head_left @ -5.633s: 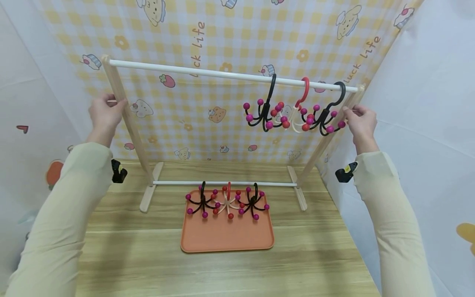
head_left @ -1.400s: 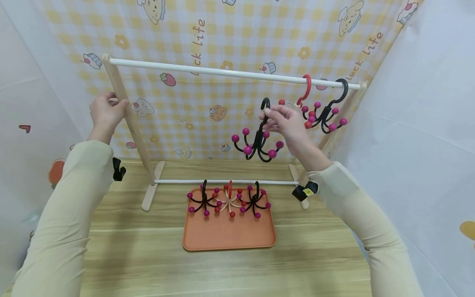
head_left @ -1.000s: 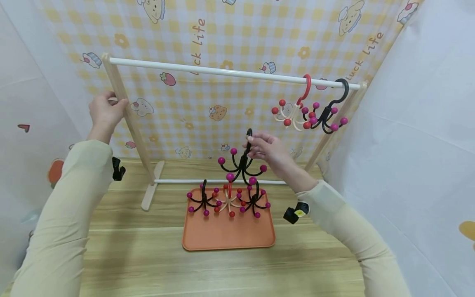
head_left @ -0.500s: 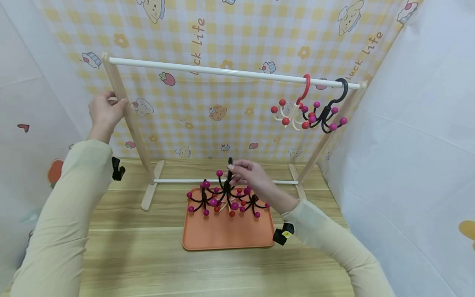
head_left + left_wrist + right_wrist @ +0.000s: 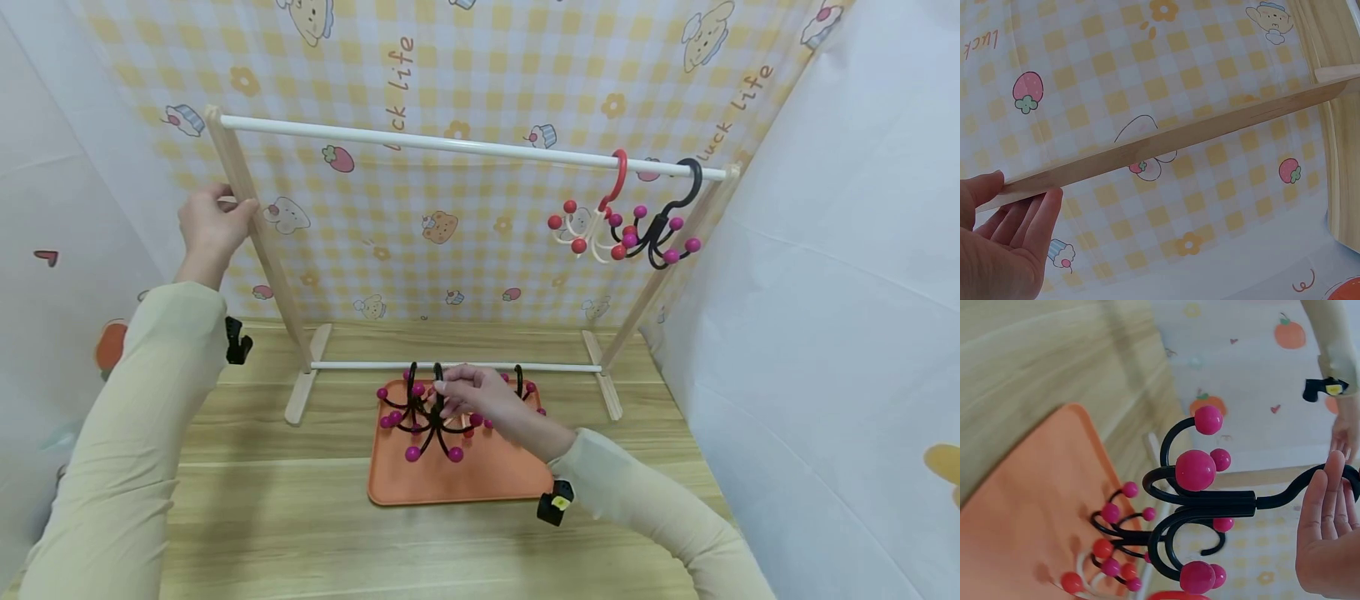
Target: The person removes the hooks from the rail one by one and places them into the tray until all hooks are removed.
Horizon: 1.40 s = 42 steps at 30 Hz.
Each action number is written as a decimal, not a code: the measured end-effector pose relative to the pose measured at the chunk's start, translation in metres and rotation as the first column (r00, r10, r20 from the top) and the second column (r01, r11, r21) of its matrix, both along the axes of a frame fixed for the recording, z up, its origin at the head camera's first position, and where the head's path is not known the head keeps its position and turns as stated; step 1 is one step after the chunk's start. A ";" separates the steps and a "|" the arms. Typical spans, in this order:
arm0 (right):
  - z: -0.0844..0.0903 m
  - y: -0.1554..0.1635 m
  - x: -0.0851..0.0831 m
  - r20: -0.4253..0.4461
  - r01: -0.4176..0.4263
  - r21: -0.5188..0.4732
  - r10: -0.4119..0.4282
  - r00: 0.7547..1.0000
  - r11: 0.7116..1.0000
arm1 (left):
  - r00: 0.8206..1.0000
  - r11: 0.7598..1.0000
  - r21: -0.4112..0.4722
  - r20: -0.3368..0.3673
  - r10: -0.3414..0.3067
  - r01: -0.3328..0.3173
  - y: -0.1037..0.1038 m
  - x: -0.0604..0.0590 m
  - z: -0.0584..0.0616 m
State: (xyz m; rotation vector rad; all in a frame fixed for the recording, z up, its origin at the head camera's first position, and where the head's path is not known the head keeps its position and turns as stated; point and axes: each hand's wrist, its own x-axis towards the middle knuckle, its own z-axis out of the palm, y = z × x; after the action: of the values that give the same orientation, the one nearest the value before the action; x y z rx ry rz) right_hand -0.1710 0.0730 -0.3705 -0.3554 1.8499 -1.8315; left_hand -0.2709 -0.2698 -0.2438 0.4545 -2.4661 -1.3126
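My left hand (image 5: 213, 227) pinches the left wooden post (image 5: 264, 258) of a hanging rack between thumb and fingers; the left wrist view shows that grip on the post (image 5: 1179, 139) closely. My right hand (image 5: 491, 404) holds a black multi-claw hanger (image 5: 435, 423) with pink ball tips by its hook, upright over the orange tray (image 5: 420, 485). In the right wrist view this hanger (image 5: 1219, 503) fills the middle. Behind it on the tray lie another black hanger (image 5: 412, 379), a cream one mostly hidden by my hand, and a further black hanger (image 5: 518, 379) at right.
From the rack's white top rail (image 5: 420, 142) hang a cream hanger with a red hook (image 5: 621, 179) and a black hanger (image 5: 657, 229), both near the right post (image 5: 645, 292). A lower white rail (image 5: 345, 366) runs behind the tray. A checked cloth (image 5: 450, 75) hangs at the back.
My right hand left the right post, took the leftmost black hanger off the top rail, and carried it down and leftward to the tray. My left hand stayed on its post.
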 end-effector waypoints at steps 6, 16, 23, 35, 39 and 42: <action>-0.018 -0.009 0.008 0.009 -0.020 -0.005 0.020 1.000 1.000 | 1.000 1.000 -0.001 0.008 0.003 -0.003 0.000 0.000 0.001; -0.052 -0.019 0.008 0.024 -0.016 0.008 0.016 1.000 1.000 | 1.000 1.000 -0.003 0.003 -0.006 0.006 -0.001 0.000 0.000; -0.070 -0.026 0.013 0.039 0.009 -0.023 -0.008 0.999 1.000 | 1.000 1.000 0.004 -0.006 -0.013 0.013 -0.001 0.001 -0.001; -0.075 -0.035 0.024 0.057 0.025 -0.038 -0.023 0.998 0.999 | 1.000 1.000 0.020 -0.015 -0.018 0.018 -0.001 -0.001 -0.001; -0.066 -0.035 0.030 0.053 0.019 -0.036 -0.018 0.998 0.999 | 1.000 1.000 0.018 -0.017 -0.017 0.017 -0.001 -0.001 -0.001; -0.066 -0.035 0.031 0.052 0.016 -0.036 -0.014 0.999 0.999 | 1.000 1.000 0.024 -0.018 -0.016 0.017 -0.001 -0.001 0.000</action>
State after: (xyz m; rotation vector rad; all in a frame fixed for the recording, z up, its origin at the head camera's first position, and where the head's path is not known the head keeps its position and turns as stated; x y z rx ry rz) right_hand -0.1396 0.0379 -0.4361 -0.3052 1.7911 -1.8683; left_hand -0.2719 -0.2706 -0.2442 0.4268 -2.4469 -1.3479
